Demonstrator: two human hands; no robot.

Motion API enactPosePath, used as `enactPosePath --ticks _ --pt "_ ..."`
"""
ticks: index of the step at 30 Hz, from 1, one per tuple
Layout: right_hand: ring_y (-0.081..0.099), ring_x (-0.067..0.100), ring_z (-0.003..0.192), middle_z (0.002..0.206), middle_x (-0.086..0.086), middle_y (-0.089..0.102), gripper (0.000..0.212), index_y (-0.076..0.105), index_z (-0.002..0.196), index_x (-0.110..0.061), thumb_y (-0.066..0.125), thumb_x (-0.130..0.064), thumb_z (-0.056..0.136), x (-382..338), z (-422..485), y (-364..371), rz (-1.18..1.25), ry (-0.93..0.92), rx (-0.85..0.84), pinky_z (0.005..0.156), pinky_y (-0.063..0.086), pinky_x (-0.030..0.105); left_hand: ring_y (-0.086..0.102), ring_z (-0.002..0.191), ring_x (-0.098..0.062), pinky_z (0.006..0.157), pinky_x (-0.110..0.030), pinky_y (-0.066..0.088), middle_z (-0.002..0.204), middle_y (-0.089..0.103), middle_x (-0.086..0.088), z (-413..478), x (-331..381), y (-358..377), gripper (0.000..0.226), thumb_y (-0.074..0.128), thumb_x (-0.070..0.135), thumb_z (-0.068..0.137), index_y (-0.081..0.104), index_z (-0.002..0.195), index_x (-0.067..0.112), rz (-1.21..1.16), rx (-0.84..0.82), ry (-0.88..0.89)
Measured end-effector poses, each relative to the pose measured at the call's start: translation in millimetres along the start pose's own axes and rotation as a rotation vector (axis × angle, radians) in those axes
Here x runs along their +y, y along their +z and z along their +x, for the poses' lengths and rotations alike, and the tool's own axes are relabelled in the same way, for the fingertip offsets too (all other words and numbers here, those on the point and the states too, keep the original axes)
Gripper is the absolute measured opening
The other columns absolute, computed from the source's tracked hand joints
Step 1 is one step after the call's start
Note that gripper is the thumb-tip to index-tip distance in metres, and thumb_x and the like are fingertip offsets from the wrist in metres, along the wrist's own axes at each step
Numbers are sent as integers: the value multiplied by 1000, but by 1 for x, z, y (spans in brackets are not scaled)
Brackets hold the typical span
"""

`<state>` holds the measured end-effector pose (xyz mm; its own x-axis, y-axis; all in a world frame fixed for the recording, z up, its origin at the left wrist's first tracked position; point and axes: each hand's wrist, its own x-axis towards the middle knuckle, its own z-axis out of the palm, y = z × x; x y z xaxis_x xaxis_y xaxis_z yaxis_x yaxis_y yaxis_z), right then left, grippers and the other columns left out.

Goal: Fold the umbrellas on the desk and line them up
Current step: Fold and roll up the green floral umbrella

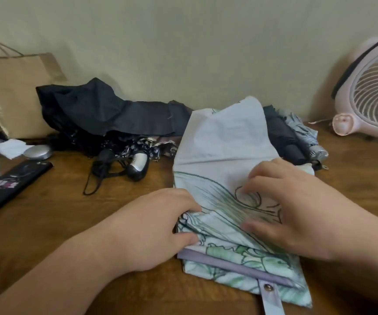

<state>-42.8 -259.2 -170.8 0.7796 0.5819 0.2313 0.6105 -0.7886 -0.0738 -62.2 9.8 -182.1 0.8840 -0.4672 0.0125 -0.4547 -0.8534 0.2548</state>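
Currently, pale umbrella [224, 155], green leaf print, lavender strap [240, 267], lies part-folded on worktop [69, 212], centre-right. Grip of left hand [151, 226] pinches its folded edge; right hand [297, 205], fingers bent, gathers a pleat.

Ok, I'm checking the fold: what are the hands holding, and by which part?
The floral umbrella: the left hand grips its folded canopy's left edge, the right hand pinches a fabric pleat on top.

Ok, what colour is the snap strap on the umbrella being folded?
Pale lilac; the strap shows best in the head view.
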Motion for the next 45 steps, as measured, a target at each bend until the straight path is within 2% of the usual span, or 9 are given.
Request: enactPosePath --ticks 4,11,15,26,29,33,36,41,45 --pt "49 3 93 95 -21 49 28 63 93 -37 59 -62 81 -20 -7 -8 -26 -190 -288 74 47 25 40 125 10 107 -14 35 136 45 33 1 -1 0 47 64 59 92 48 134 49 -36 10 -33" --pt "53 14 70 73 -13 46 5 47 68 -29 47 -34 67 -22 -6 5 -116 -232 -162 45 47 40 43 125 8 107 -15 36 140 49 28 2 -6 -1 32 57 34 103 55 132 46 -9 7 -70" --pt "49 12 65 70 -12 42 11 41 65 -26 51 -29 67 -18 -8 2 -61 -229 -150 44 44 37 52 96 5 89 -11 40 130 56 26 4 -9 -3 26 64 34 98 61 121 47 -8 15 -93" --pt "50 11 57 69 -6 54 18 49 70 -28 39 -41 62 -15 -15 -3 37 -58 -359 48 47 34 45 117 13 90 0 32 124 57 33 2 -10 -3 6 66 31 94 65 90 35 -3 -41 -55" --pt "53 10 55 62 -8 56 19 55 70 -29 55 -46 78 -19 -10 -6 66 -97 -204 48 46 31 45 120 11 93 -4 35 126 56 31 2 -6 -6 6 64 31 96 65 92 34 3 -68 -56" --pt "62 10 96 102 -8 64 18 69 107 -23 61 -32 94 -39 15 12 243 -189 199 80 52 34 51 117 2 102 -24 44 122 57 26 0 -2 -8 9 64 33 96 61 88 37 17 -92 -81" --pt "9 16 157 168 -1 22 59 32 158 -33 38 -56 104 -38 26 39 129 -193 -95 127 18 40 51 108 4 97 -20 44 119 54 28 -1 2 -11 11 63 36 97 61 86 38 0 -102 -90" --pt "-34 0 147 165 -19 -27 67 -2 159 -48 4 -72 97 -24 19 49 -6 -110 -301 126 -13 38 50 116 3 102 -22 41 125 51 28 2 5 -13 7 63 35 98 65 92 35 22 -137 -138" --pt "-29 -2 149 165 -23 -23 66 0 158 -51 6 -73 96 -25 20 47 54 -105 -303 126 -14 36 61 75 2 65 -13 47 85 65 14 -5 -2 -16 19 83 38 81 65 78 33 -204 33 -307"
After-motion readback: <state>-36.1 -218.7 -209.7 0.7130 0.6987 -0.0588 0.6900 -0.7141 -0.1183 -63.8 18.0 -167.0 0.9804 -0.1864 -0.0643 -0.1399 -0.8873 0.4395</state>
